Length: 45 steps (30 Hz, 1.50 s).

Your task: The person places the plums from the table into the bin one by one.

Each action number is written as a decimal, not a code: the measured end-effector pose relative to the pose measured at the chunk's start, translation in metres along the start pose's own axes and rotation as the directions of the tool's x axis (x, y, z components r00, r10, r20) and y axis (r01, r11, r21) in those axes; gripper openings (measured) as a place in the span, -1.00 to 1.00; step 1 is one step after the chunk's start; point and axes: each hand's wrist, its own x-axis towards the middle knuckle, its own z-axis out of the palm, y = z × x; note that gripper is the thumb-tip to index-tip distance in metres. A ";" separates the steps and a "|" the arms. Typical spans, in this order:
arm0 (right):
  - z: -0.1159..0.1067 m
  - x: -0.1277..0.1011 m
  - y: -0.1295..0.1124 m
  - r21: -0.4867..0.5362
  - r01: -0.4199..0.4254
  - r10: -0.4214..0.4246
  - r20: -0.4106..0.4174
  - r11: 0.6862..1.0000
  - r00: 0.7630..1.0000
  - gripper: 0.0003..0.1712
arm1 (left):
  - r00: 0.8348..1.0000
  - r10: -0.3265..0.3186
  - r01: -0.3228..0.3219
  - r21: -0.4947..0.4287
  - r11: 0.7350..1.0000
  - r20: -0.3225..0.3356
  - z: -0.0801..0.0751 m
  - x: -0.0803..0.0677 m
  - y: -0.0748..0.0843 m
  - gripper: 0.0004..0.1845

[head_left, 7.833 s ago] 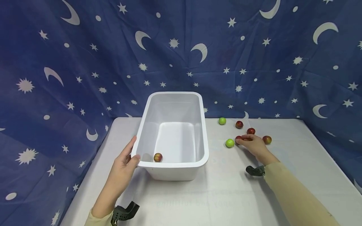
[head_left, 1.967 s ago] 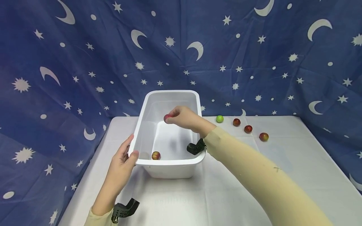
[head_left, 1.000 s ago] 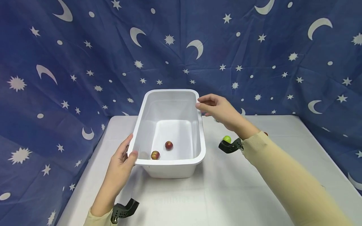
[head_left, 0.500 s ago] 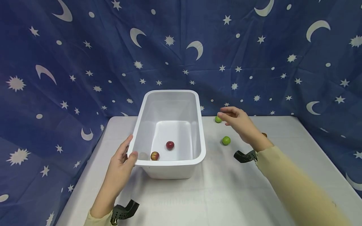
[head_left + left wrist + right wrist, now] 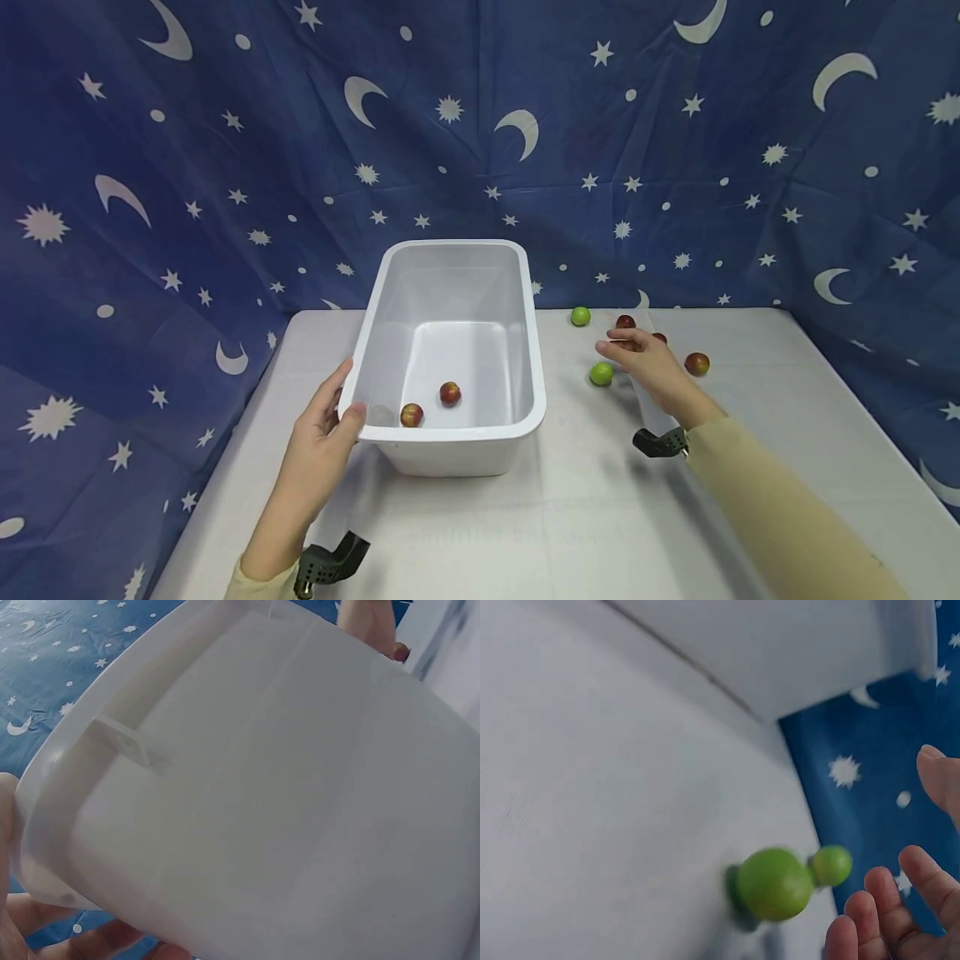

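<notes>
My left hand [image 5: 321, 446] grips the near left corner of the white plastic tub [image 5: 467, 433], thumb on the rim and fingers under it. On the tub's floor lie two small round red fruits, a yellowish-red fruit [image 5: 412, 415] and a redder fruit [image 5: 450, 393]. My right hand [image 5: 652, 367] hovers above the table with thumb and fingers apart and nothing between them. Just left of its fingertips sits a green fruit [image 5: 601, 373]. In the right wrist view, this nearer green fruit [image 5: 775, 883] shows left of the spread fingers.
Another green fruit [image 5: 581, 316] and a dark red fruit [image 5: 626, 322] lie at the table's back edge. One red fruit [image 5: 660, 337] is partly hidden behind the right hand; a reddish fruit [image 5: 697, 364] lies right of it. A blue star-and-moon curtain [image 5: 450, 150] stands behind the white-covered table [image 5: 600, 500].
My right hand pinched a red fruit beside the green one, carried it over the tub and let it go inside. It then moved back right and lowered. The left hand kept its grip.
</notes>
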 end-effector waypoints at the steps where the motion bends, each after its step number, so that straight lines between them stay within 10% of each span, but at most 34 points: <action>1: 0.000 0.001 0.004 -0.006 -0.012 0.012 -0.002 1.000 1.000 0.07 | 1.000 0.000 0.000 -0.001 1.000 0.001 0.000 0.000 0.001 -0.40; 45: 0.012 0.011 0.043 -0.116 -0.126 0.128 0.010 0.985 0.992 -0.30 | 1.000 0.011 -0.011 0.014 1.000 0.010 0.000 0.000 -0.004 -0.43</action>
